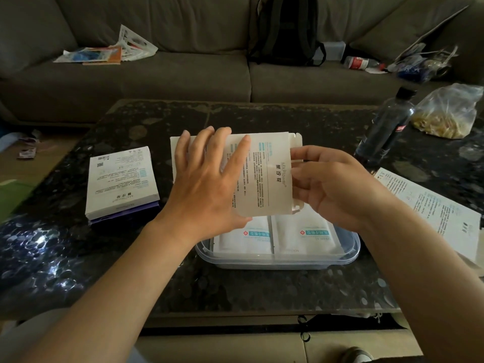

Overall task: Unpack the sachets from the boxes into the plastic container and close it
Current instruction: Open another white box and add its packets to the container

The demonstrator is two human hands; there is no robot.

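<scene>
- Left hand [207,184]: fingers [217,142] straight and spread, laid flat on the printed face of a white box [264,179]. Released, nothing wrapped.
- Right hand [337,187]: thumb above, fingers below, pinching the box's right end, where the end flaps stand open.
- The box is held level between the two sets of fingers, off the tabletop [235,289], print facing up.
- Whether the right fingers also hold a sachet in the box's mouth is hard to say; the flaps hide it.
- Plastic container [351,247]: clear, lidless, resting on the tabletop directly below the fingers, toward the wrists.
- Two white sachets [243,239] lie flat side by side inside the container, their far ends hidden under the box.
- Beyond the left fingers' outer side, well apart: a second white box [120,179] lying flat on a purple one.
- Beyond the right wrist: a printed leaflet [432,205] flat on the tabletop.
- Past the right fingers, farther out: a dark bottle [385,127] upright, and a clear bag [447,111] with yellowish contents just beside it.
- Behind the tabletop: a grey sofa [157,74] carrying a black backpack [285,30] and loose packaging.
</scene>
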